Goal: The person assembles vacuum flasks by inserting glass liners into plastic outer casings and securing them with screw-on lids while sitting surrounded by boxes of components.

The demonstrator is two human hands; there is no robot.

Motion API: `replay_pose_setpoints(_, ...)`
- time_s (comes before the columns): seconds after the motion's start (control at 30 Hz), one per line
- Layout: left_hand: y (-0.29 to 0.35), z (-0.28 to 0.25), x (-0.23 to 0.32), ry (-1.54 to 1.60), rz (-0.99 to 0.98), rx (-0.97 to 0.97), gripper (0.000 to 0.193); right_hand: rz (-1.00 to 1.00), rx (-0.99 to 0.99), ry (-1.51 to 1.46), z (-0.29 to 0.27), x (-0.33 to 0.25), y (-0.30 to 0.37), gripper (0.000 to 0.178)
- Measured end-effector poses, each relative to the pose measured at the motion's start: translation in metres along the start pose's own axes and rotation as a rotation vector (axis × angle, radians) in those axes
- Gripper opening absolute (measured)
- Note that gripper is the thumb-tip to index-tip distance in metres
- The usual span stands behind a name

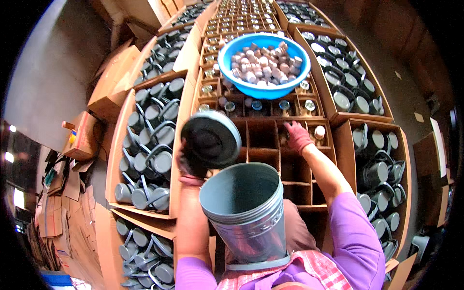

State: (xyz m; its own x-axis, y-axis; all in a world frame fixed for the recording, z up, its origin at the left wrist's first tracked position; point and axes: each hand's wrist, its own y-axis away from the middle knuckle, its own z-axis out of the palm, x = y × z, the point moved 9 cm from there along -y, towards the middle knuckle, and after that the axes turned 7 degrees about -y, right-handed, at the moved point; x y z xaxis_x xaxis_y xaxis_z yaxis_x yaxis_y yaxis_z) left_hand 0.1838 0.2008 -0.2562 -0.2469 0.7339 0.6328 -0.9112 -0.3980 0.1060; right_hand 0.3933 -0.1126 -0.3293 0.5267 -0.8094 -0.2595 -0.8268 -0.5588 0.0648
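Observation:
My left hand (186, 166), in a pink glove, holds a grey metal can (211, 139) upright, its dark underside facing me. My right hand (297, 137), also gloved, reaches down into a cell of the divided cardboard box (263, 152), fingers closed around something I cannot make out. A small jar with a pale cap (319, 132) stands in the cell just right of that hand. A large open galvanised bucket (246, 212) rests against my lap between my forearms. A blue plastic basin (263, 65) heaped with small capped jars sits on the divided box further away.
Cardboard boxes packed with grey handled metal cans stand on the left (147, 140) and on the right (379, 164). More divided boxes with jars stretch away at the top (244, 19). Flattened cardboard (63, 208) lies on the floor at left.

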Motion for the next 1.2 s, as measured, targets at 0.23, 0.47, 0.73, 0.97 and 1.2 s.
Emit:
replay_pose_setpoints(0.23, 0.051, 0.052, -0.116, -0.208, -0.468, -0.267, 0.053, -0.592, 0.493, -0.176, -0.209, -0.113, 0.061, 0.062)
replay_pose_setpoints(0.47, 0.062, 0.179, -0.068, -0.001, -0.145, -0.343, 0.057, -1.104, 0.521, -0.058, -0.34, -0.266, 0.175, 0.057)
replay_pose_setpoints(0.73, 0.044, 0.182, 0.024, 0.145, 0.047, -0.352, 0.056, -1.184, 0.106, -1.406, -0.377, -0.191, 0.125, 0.038)
replay_pose_setpoints(0.97, 0.075, 0.133, 0.009, 0.118, 0.113, -0.177, 0.055, -0.734, -0.093, -1.692, -0.285, -0.165, 0.093, 0.055)
replay_pose_setpoints(1.2, 0.097, 0.154, 0.027, 0.071, 0.066, -0.207, 0.055, -0.647, -0.579, -0.997, -0.248, -0.219, 0.151, 0.068)
